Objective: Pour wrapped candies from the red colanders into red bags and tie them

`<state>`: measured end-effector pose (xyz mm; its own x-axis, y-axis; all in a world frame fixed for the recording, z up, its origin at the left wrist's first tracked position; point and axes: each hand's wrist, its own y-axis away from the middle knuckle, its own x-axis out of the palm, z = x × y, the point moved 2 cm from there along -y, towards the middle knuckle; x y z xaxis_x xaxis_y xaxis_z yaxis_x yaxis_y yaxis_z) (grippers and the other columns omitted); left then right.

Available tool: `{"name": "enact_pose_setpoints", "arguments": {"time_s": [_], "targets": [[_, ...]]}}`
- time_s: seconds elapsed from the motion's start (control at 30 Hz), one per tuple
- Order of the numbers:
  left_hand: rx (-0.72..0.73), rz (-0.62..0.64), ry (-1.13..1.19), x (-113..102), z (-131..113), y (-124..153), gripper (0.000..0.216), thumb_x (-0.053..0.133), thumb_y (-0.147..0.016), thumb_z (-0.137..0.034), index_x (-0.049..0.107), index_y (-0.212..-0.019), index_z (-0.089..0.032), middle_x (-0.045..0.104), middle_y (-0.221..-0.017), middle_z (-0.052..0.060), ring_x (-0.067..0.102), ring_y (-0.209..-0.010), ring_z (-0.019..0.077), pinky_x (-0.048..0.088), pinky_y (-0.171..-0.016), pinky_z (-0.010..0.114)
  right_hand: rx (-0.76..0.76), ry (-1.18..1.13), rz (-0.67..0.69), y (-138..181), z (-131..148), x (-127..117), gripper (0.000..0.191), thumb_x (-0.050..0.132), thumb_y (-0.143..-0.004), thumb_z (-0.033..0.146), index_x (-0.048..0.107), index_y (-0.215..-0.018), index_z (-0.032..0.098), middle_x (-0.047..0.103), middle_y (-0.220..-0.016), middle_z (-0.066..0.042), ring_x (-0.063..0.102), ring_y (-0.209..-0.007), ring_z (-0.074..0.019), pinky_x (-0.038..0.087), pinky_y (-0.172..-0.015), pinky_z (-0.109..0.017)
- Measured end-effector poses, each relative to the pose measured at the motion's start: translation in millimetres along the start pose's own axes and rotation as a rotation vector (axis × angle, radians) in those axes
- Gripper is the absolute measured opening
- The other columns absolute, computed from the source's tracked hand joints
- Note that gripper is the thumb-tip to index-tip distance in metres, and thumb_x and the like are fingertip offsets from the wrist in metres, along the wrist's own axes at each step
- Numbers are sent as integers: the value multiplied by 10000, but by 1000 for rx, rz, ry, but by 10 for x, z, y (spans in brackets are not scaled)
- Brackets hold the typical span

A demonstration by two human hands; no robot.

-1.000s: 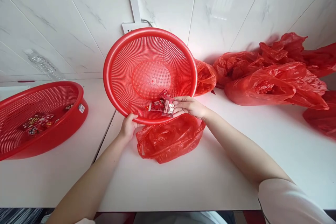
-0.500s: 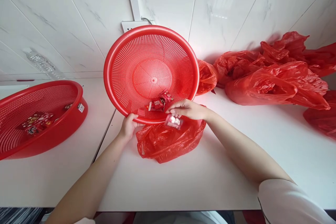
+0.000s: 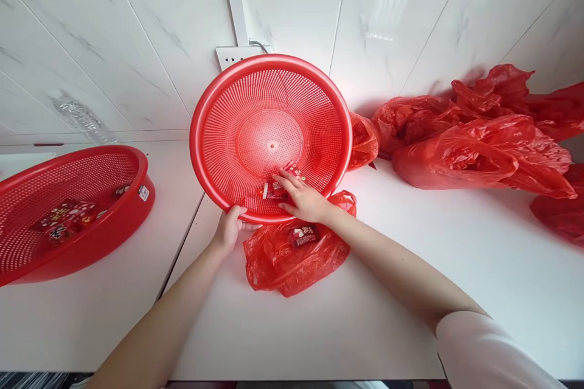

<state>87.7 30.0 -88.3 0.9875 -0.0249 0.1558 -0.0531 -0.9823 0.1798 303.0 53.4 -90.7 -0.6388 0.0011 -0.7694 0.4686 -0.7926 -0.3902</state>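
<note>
My left hand (image 3: 229, 228) grips the near rim of a red plastic colander basket (image 3: 270, 97), which is tilted so its inside faces me. Inside the basket, my right hand (image 3: 305, 197) reaches over the near rim with fingers apart, at the small red snack packets (image 3: 275, 189) low on the basket wall. It partly covers them, and no packet is lifted. Below the rim a red plastic bag (image 3: 292, 267) lies on the table, and one dark red packet (image 3: 303, 235) rests on it or in its mouth.
To the left, a second red basket (image 3: 146, 194) holds several snack packets (image 3: 64, 219). Filled red plastic bags (image 3: 460, 152) line the wall at the right. A clear plastic bottle (image 3: 82, 117) lies by the wall, and a power strip (image 3: 232, 55) is behind the tilted basket.
My right hand has let go of a packet, which now lies at the bag, and has moved up and left into the basket. My left hand still holds the rim.
</note>
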Motion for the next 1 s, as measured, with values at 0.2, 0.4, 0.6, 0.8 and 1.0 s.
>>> {"name": "enact_pose_setpoints", "arguments": {"time_s": [0.2,0.4,0.6,0.8,1.0], "targets": [[-13,51,-3,-36,17,1,254,584,-710,-275,619,-908,-121,677,-933,85,663,-839,270,600,-603,393,109,-494,-89,-88,-143,87,349,604,-865,307,588,-1187,175,648,-1168,-104,633,-1067,-207,475,-1000,-408],[-39,47,-5,-32,15,1,265,582,-700,-300,643,-870,-107,684,-819,95,665,-734,262,578,-561,378,397,-1329,28,69,-252,-26,331,675,-816,441,607,-977,161,722,-886,-78,711,-860,-186,577,-810,-323],[-21,39,2,-6,16,14,305,564,-716,-327,668,-904,-111,693,-879,110,662,-822,289,583,-619,395,365,-1350,24,79,-218,-75,284,736,-773,367,693,-933,137,721,-865,-45,688,-794,-127,570,-783,-255],[-19,72,26,-5,25,12,309,567,-731,-314,666,-959,-131,684,-1001,107,646,-946,316,593,-681,434,308,-1271,-34,80,-159,-115,281,786,-710,301,671,-928,165,719,-944,-23,670,-840,-112,543,-798,-253],[-52,90,54,6,44,-5,331,564,-716,-315,668,-951,-105,698,-971,123,659,-924,322,588,-715,454,268,-1192,77,86,-140,-107,293,801,-696,284,655,-911,150,692,-692,20,619,-594,-66,480,-573,-172]]}}
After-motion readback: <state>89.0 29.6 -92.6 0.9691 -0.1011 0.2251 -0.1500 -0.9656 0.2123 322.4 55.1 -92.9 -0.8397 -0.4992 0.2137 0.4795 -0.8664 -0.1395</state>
